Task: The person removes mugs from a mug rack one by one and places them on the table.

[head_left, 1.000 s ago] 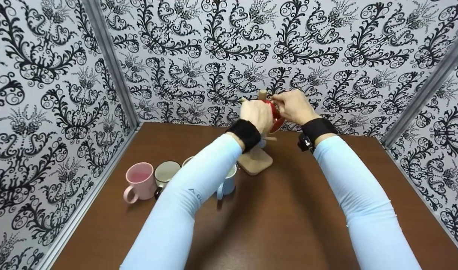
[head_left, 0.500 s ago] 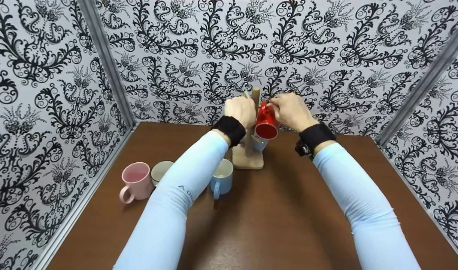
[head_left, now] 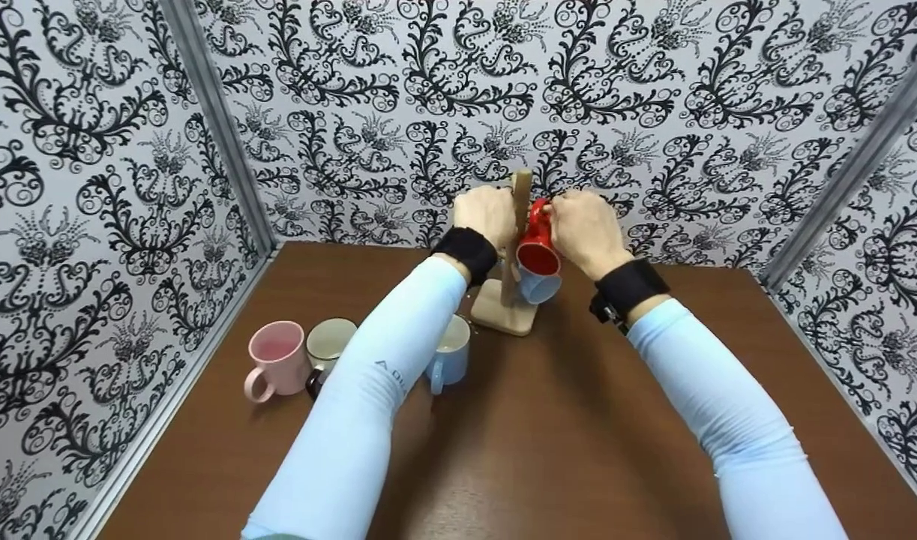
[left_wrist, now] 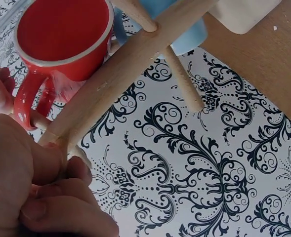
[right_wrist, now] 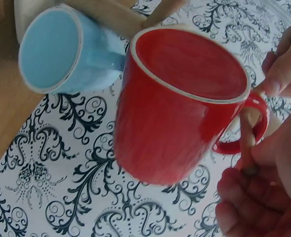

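A wooden mug tree [head_left: 509, 289] stands tilted on its base at the back of the table. My left hand [head_left: 485, 214] grips its post near the top, fingers curled round the wood [left_wrist: 110, 79]. From an upper peg a red mug [right_wrist: 180, 103] hangs by its handle, mouth tipped down toward me in the head view [head_left: 538, 259]. My right hand [head_left: 584, 229] is at that handle; its thumb and fingers pinch the peg's tip [right_wrist: 249, 168], which pokes through the handle. Below the red mug, a light blue mug [head_left: 539, 286] hangs on a lower peg.
To the left on the brown table [head_left: 548, 450] stand a pink mug [head_left: 282, 367], a cream mug with a dark handle [head_left: 331, 341] and a light blue mug [head_left: 451, 360]. My left sleeve hides part of this row. Patterned walls [head_left: 368, 135] enclose the back and sides.
The red mug has swung from between my hands to hang by its handle on the peg. My left hand has shifted left, and the mug tree has turned and tilted slightly.
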The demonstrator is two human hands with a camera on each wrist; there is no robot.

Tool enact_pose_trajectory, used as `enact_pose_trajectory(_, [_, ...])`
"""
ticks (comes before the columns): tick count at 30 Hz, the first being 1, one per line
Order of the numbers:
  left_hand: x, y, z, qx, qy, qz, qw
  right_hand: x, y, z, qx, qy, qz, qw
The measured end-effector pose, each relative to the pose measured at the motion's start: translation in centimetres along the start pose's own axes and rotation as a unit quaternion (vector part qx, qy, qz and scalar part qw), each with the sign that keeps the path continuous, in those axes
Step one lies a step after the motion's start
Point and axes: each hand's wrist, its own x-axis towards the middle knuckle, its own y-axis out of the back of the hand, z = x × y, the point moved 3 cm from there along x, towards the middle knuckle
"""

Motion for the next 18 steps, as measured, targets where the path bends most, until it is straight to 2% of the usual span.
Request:
enact_pose_trajectory(6, [0.7,-0.2,-0.2,0.003,0.006,-0.023,0.9997,-0.2,0.1,-0.4,0.010,-0.031,0.018,0.999])
enact_pose_trajectory(12, [1.1,-0.4,-0.5,-0.002,0.005,-0.029,0.9996,-0.5,0.1,-0.3,0.042,-0.043,0.026,0.998])
enact_pose_trajectory(15, [1.1,-0.5,-0.6,-0.005,0.000,-0.030,0.9995,-0.9,-0.1,0.1,0.078,-0.046,0.054,0.994])
enact_pose_trajectory(18, [0.9,-0.5,-0.6,-0.011,-0.004,-0.029,0.9995,-1.6,-0.6,0.7,0.129,-0.056,0.095,0.986])
